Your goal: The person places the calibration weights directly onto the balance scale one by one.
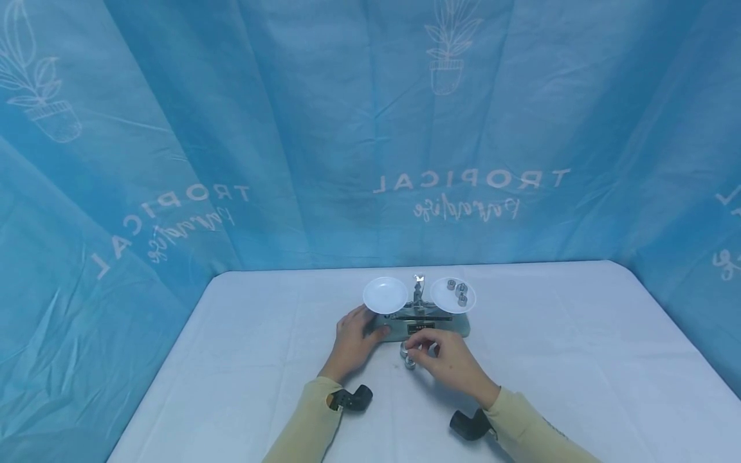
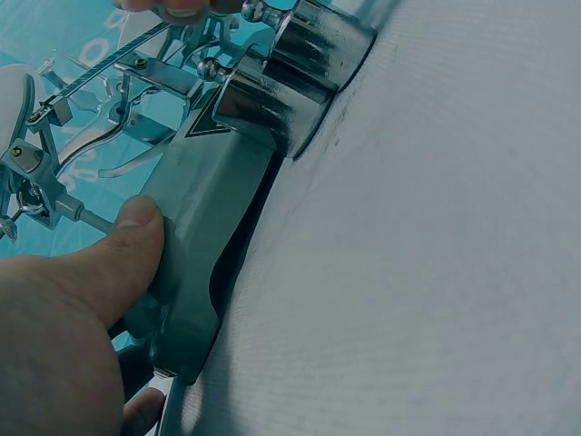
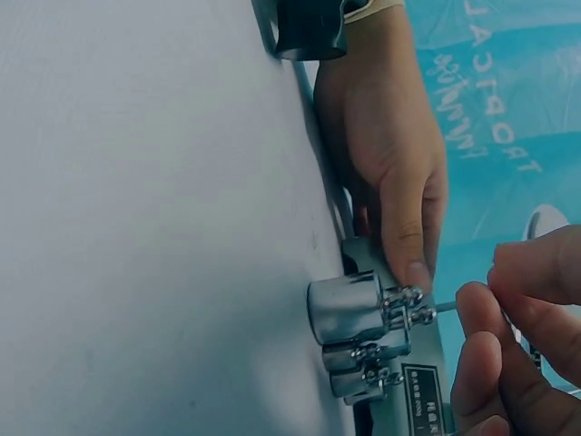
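At the bottom of the head view, two pale yellow sleeves [image 1: 532, 424] reach in, each wrist wearing a black device [image 1: 361, 399]. Just beyond, near the lower centre, the left hand [image 1: 354, 337] grips the near left corner of a green-grey balance scale [image 1: 393, 331], its thumb pressed on the front of the base and its fingers round the end. To the right, the right hand [image 1: 448, 360] is partly curled, thumb and fingertips brought close together (whether they pinch anything small, I cannot tell). By its fingertips, metal weights [image 1: 410, 364] with knobbed tops stand upright in a cluster on the white tablecloth [image 1: 260, 334], just in front of the base and its dark label [image 1: 420, 328]. The scale sits a little below the centre of the frame. Above the base are two white dishes: a left pan [image 1: 384, 296] and a right pan [image 1: 438, 299], the latter bearing three small weights [image 1: 462, 289]. Farthest back, a blue curtain [image 1: 324, 128] fills the upper frame, printed with potted plants and mirrored lettering.
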The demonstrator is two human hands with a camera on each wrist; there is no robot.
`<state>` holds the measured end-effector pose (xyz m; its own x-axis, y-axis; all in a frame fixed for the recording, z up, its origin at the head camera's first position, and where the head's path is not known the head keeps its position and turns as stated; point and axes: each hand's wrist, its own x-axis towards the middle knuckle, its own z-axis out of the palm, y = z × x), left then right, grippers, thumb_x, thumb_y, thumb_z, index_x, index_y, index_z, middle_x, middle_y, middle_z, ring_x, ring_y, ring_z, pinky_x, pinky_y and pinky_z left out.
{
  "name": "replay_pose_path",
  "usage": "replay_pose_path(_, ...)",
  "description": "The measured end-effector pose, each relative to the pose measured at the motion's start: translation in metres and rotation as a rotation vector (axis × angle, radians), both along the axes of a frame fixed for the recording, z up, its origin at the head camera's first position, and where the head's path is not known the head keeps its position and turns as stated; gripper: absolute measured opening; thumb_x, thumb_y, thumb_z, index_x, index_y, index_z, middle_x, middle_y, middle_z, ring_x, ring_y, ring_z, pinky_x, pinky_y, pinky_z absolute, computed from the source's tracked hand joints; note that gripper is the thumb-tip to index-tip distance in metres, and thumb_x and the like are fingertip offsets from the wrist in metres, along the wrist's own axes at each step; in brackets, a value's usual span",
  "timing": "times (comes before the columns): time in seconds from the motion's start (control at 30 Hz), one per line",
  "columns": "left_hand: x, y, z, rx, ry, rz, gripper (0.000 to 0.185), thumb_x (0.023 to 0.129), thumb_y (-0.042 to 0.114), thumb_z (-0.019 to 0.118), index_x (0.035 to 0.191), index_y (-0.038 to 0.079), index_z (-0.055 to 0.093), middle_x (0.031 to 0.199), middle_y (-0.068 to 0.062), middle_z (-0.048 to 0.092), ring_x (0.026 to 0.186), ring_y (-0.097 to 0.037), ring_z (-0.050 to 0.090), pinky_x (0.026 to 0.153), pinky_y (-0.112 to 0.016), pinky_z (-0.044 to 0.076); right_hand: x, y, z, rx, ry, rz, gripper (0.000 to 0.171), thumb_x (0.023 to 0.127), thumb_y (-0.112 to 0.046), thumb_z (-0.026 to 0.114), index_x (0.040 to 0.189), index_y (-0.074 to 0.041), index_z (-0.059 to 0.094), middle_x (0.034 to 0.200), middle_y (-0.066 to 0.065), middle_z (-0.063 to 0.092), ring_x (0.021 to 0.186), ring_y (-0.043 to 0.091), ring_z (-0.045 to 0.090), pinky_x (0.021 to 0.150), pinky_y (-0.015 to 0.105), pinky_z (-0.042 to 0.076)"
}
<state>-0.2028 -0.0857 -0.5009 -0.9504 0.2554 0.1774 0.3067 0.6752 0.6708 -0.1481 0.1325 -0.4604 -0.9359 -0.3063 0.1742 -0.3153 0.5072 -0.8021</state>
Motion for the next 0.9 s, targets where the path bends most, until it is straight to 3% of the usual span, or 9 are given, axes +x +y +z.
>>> replay_pose_path(0.47, 0.000, 0.000, 0.001, -0.001, 0.001, -0.001, 0.057, 0.098, 0.041, 0.064, 0.147, 0.014, 0.052, 0.151, -0.005, 0.051, 0.145, -0.031, 0.036, 0.119, -0.060, 0.017, -0.004, 0.002, -0.009, 0.011, -0.072, 0.005, 0.009, 0.088, -0.014, 0.076, 0.097, -0.015, 0.075, 0.085, -0.011, 0.067, 0.073, 0.008, 0.056, 0.062, 0.023, 0.049)
replay_pose_path(0.9, 0.000, 0.000, 0.001, 0.005, -0.001, -0.002, 0.057, 0.098, 0.040, 0.064, 0.147, 0.014, 0.052, 0.151, -0.005, 0.051, 0.145, -0.031, 0.035, 0.119, -0.060, 0.017, -0.004, 0.002, -0.013, 0.029, -0.063, 0.032, 0.009, 0.088, -0.012, 0.076, 0.096, -0.016, 0.075, 0.086, -0.011, 0.067, 0.075, 0.007, 0.058, 0.067, 0.023, 0.052)
